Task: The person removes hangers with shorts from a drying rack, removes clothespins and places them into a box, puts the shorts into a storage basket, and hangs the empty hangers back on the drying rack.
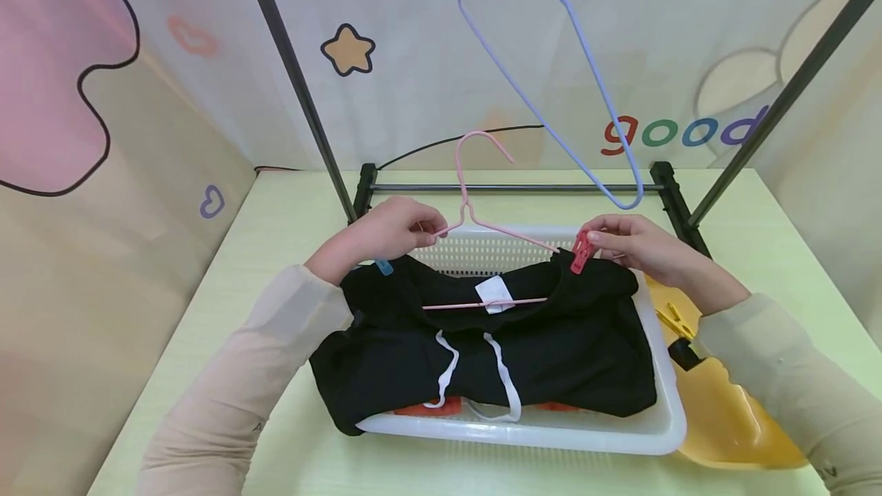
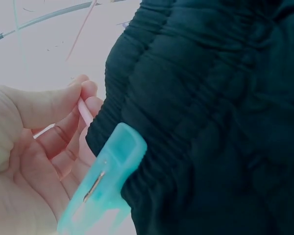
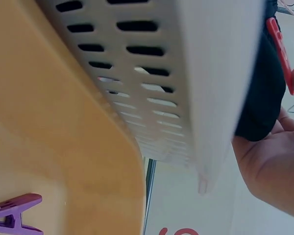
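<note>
Black shorts (image 1: 551, 358) with an elastic waistband, white drawstrings (image 1: 506, 377) and a white label (image 1: 491, 289) lie spread over the basket. A pink hanger (image 1: 506, 232) stands hook up at the waistband, its lower bar showing across the waist opening. Near the hanger's left shoulder, my left hand (image 1: 403, 226) pinches the pink wire between thumb and fingers. A blue clothespin (image 2: 105, 171) grips the waistband beside that hand. On the other side, my right hand (image 1: 637, 247) pinches a red clothespin (image 1: 582, 252) that sits on the waistband's right end.
Beneath the shorts is a white slotted basket (image 1: 668, 419) with red things (image 1: 441, 406) inside. A yellow basin (image 1: 737, 427) to its right holds a yellow clothespin (image 1: 675, 320) and a purple clothespin (image 3: 19, 214). Behind, a blue hanger (image 1: 586, 52) hangs above a dark rack's bar (image 1: 441, 187).
</note>
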Tool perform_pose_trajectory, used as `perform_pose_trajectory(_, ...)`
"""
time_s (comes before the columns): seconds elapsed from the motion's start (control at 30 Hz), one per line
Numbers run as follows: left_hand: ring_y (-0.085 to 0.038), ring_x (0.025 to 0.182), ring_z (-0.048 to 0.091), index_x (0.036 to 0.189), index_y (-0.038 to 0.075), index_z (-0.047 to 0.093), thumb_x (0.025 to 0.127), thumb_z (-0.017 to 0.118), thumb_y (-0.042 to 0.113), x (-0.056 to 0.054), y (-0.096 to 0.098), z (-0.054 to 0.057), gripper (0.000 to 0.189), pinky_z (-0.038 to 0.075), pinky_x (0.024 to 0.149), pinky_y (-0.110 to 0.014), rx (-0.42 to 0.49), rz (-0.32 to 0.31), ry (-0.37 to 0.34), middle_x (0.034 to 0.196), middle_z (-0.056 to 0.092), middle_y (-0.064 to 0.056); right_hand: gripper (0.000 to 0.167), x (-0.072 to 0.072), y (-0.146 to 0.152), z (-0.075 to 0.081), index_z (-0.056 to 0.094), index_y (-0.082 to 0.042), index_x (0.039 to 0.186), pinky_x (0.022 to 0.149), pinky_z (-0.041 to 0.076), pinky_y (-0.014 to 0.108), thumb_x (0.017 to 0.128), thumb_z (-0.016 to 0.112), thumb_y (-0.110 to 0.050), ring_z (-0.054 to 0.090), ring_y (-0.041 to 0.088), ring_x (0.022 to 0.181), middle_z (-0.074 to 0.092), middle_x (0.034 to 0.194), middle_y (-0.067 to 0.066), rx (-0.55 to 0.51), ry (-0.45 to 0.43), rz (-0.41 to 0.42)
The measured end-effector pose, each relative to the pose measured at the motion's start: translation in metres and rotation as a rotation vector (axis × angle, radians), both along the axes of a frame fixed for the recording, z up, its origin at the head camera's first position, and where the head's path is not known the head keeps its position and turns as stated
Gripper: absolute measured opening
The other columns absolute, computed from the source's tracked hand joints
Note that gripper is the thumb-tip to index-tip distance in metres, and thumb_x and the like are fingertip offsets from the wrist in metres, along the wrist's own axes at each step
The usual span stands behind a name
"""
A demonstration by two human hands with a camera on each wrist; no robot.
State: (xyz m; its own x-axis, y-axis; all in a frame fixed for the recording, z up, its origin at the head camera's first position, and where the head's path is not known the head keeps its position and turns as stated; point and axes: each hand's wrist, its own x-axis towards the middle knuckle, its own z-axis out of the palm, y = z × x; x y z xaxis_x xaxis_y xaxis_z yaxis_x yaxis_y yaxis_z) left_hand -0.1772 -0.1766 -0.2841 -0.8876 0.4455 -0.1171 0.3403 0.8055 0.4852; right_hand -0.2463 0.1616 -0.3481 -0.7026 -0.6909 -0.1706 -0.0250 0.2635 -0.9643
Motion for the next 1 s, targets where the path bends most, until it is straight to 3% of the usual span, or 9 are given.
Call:
perform_pose_trajectory(0.2,-0.017,0.074,0.052,0.098,0.008,0.066,0.085,0.055,0.006,0.0053,-0.0001,0.0010,0.016,0.043,0.068,-0.027,0.008,0.005,0.022,0.088,0.065,-0.005,0.013,-0.0002,0.0039,-0.0004,0.056,-0.016,0.094,0.061,0.044,0.020,0.092,0.045,-0.010,0.051,0.010,0.067,0.062,0.079,-0.007,-0.074,0.026,0.075)
perform_pose_trajectory(0.4,-0.015,0.070,0.049,0.094,0.010,0.066,0.084,0.056,0.006,0.0078,-0.0014,0.0020,0.014,0.040,0.064,-0.025,0.016,-0.001,0.036,0.080,0.063,-0.002,0.015,-0.0014,0.0052,-0.0028,0.056,-0.014,0.091,0.062,0.046,0.020,0.090,0.046,-0.004,0.053,0.009,0.067,0.063,0.079,-0.006,-0.159,0.071,0.138)
perform_pose_trajectory(0.77,-0.016,0.070,0.050,0.096,0.010,0.067,0.084,0.057,0.006,0.0087,-0.0001,0.0022,0.016,0.040,0.063,-0.024,0.024,0.004,0.030,0.082,0.065,-0.003,0.019,0.0035,0.0049,-0.0031,0.058,-0.012,0.088,0.066,0.046,0.021,0.088,0.045,0.002,0.058,0.010,0.073,0.067,0.083,-0.006,-0.244,0.145,0.114)
perform_pose_trajectory(1.0,-0.016,0.074,0.053,0.099,0.008,0.067,0.083,0.058,0.006,0.0084,0.0004,0.0024,0.018,0.043,0.066,-0.025,0.035,-0.001,0.026,0.088,0.067,-0.005,0.018,0.0039,0.0054,-0.0017,0.061,-0.009,0.086,0.067,0.047,0.020,0.087,0.048,0.003,0.059,0.010,0.073,0.067,0.083,-0.005,-0.243,0.196,0.101)
